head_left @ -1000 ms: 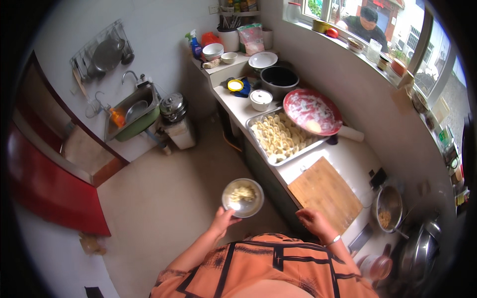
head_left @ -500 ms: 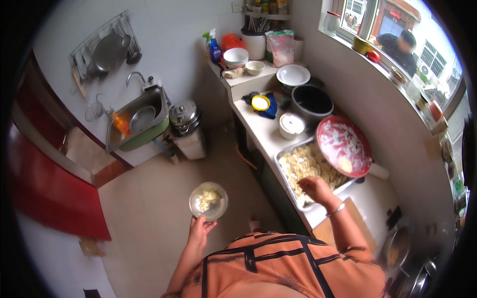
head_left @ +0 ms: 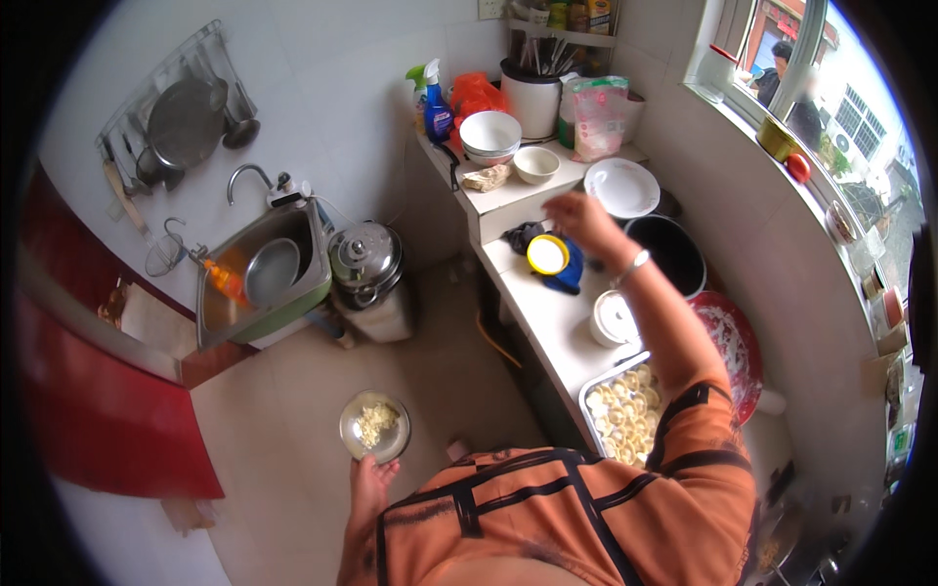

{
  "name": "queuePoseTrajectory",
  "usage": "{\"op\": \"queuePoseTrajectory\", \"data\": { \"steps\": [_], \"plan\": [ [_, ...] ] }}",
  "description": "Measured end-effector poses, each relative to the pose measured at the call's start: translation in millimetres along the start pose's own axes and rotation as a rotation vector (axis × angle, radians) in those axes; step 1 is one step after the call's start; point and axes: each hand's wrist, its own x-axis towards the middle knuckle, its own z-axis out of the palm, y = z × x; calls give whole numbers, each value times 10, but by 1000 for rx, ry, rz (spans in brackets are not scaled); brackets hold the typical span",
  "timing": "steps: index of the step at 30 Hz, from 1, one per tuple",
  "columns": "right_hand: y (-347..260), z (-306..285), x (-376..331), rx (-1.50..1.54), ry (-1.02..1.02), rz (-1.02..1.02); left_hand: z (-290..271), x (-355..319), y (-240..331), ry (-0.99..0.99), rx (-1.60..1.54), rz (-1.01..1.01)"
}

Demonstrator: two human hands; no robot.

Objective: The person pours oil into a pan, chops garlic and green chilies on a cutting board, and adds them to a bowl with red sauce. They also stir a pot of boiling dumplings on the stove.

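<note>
My left hand (head_left: 371, 485) is closed on the near rim of a see-through bowl (head_left: 352, 428), held out over the floor. Pale yellow chopped pieces (head_left: 375, 425) lie in it. My right hand (head_left: 584, 225) is raised over the counter, its fingers loosely bent and apart, with nothing visible in them. Below it are a yellow-rimmed cup of white stuff (head_left: 548, 256) and a dark blue cloth (head_left: 572, 277). Beyond it stand a small cream bowl (head_left: 536, 165) and a white plate (head_left: 622, 188). My right arm partly hides a metal tray (head_left: 589, 408) of dumpling-like pieces (head_left: 625, 410).
A lidded white pot (head_left: 614, 319), a black pot (head_left: 674, 244) and a red basin dusted white (head_left: 747, 361) stand along the counter. On the left are a sink (head_left: 318, 254) and a lidded steel pot (head_left: 365, 256). People show outside the window.
My right hand has left the tray and reached far forward over the counter toward the bowls. My left hand has drawn the see-through bowl slightly left and nearer. The view has shifted.
</note>
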Motion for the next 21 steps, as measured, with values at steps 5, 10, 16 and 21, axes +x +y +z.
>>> {"op": "queuePoseTrajectory", "data": {
  "steps": [5,10,16,21],
  "plan": [
    [140,-487,224,50,178,63,143,118,60,-64,40,45],
    [450,-1130,379,7,317,146,272,94,44,-57,77,52],
    [385,-1595,845,-337,622,20,53,-131,77,-74,88,70],
    [26,-1614,878,-571,789,86,-198,-447,147,29,79,-31]
  ]
}}
